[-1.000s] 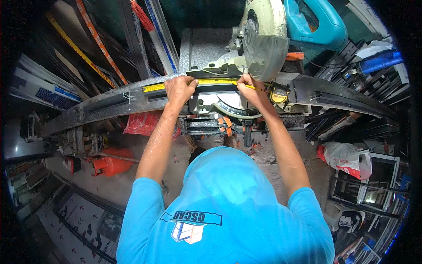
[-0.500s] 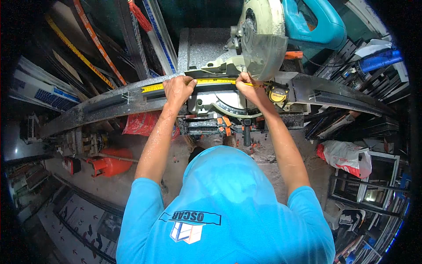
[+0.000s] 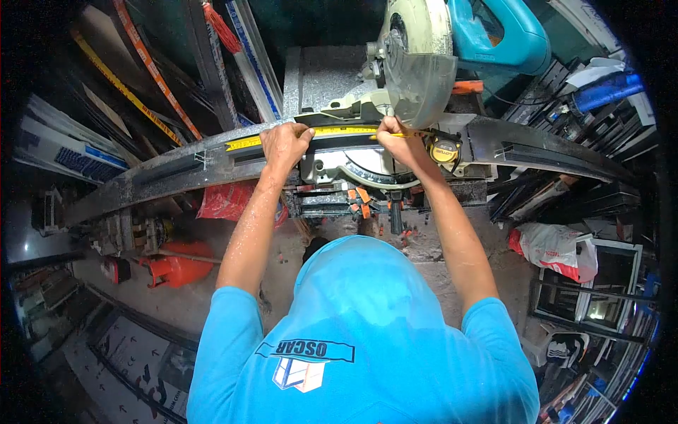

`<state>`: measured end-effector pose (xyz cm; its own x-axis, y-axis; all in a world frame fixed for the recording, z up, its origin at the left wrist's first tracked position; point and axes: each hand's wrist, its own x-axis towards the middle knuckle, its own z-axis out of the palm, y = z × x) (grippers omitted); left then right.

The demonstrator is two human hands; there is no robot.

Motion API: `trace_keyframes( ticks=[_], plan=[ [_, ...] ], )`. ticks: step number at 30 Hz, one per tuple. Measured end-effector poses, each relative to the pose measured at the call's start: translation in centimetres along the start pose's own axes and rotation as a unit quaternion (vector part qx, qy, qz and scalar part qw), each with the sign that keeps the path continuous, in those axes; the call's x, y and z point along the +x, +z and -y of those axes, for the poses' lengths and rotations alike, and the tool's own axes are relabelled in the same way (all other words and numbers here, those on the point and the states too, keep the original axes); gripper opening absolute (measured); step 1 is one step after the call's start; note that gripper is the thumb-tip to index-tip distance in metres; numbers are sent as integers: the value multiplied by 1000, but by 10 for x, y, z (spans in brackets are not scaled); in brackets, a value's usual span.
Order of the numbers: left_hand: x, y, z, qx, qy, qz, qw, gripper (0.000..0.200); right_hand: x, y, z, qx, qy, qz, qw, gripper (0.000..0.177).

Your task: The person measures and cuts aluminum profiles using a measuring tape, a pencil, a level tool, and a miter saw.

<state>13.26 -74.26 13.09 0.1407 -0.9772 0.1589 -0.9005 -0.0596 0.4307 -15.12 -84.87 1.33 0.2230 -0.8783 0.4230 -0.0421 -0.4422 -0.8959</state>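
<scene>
A yellow tape blade (image 3: 342, 131) lies stretched along a dark metal profile (image 3: 333, 142) on the saw bench. My left hand (image 3: 285, 150) is closed on the blade near its left part, thumb at its edge. Fingers pinched, my right hand (image 3: 402, 145) holds a thin yellow stick (image 3: 387, 136) that looks like a pencil, over the profile. Just right of that hand rests the black and yellow tape case (image 3: 445, 150). The miter saw's clear guard (image 3: 422, 88) is directly behind my right hand.
The saw's teal handle (image 3: 514, 42) rises at the back right. Below the bench front, a black handle (image 3: 396, 214) sticks out. Long profiles lean at the back left. On the floor are a red gas cylinder (image 3: 181, 265) at left and a white and red bag (image 3: 558, 252) at right.
The whole view has shifted slightly. My right hand's fingertips have lowered a little, and the yellow stick lies flatter. My left hand keeps its place on the tape.
</scene>
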Motion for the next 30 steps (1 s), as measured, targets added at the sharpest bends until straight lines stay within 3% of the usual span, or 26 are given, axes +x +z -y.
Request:
trace_keyframes(
  ticks=[2, 3, 5, 7, 9, 10, 11, 12, 14, 15, 20, 22, 23, 25, 28, 30],
  plan=[
    [-1, 2, 1, -11, -11, 3, 1000, 29, -1, -8, 2, -206, -66, 41, 975, 33],
    [0, 3, 1, -21, -22, 7, 1000, 25, -2, -11, 33, -206, -67, 38, 975, 33],
    [0, 1, -1, -17, -21, 9, 1000, 25, -17, -15, 137, -169, 84, 80, 979, 22],
    [0, 1, 1, -18, -17, 10, 1000, 25, -45, -25, 153, -151, 77, 36, 985, 12],
    [-1, 1, 3, -25, -9, 1, 1000, 25, -53, -50, 148, -130, 74, -7, 989, 18],
    [-2, 2, 4, -33, 3, -3, 999, 25, -59, -68, 139, -327, -29, -33, 944, 29],
    [-3, 2, 4, -27, 7, -6, 1000, 24, -65, -75, 135, -508, -129, -58, 850, 41],
    [-3, 2, 5, -26, 12, -4, 1000, 24, -70, -75, 129, -509, -127, -62, 849, 41],
    [-2, 2, 8, -35, 29, -19, 999, 23, -80, -75, 119, -544, -3, -71, 836, 60],
    [-2, -1, 7, -23, 53, -31, 998, 21, -80, -75, 111, -538, -8, -67, 840, 71],
    [2, -21, -5, 31, 144, -97, 984, 17, -65, -84, 95, -499, -59, -132, 855, 61],
    [3, -39, -19, 58, 162, -94, 981, 17, -58, -91, 105, -432, -63, -67, 897, 54],
    [2, -45, -26, 57, 163, -93, 981, 17, -56, -102, 100, -461, -97, -55, 880, 60],
    [-2, -57, -47, 31, 239, -128, 962, 16, -55, -115, 117, -453, -98, -33, 885, 60],
    [-25, -75, -90, -107, 436, -149, 881, 21, -63, -134, 147, -465, -100, -24, 879, 57],
    [-54, -69, -97, -180, 479, -27, 859, 27, -76, -149, 161, -458, -39, -27, 888, 50]
  ],
)
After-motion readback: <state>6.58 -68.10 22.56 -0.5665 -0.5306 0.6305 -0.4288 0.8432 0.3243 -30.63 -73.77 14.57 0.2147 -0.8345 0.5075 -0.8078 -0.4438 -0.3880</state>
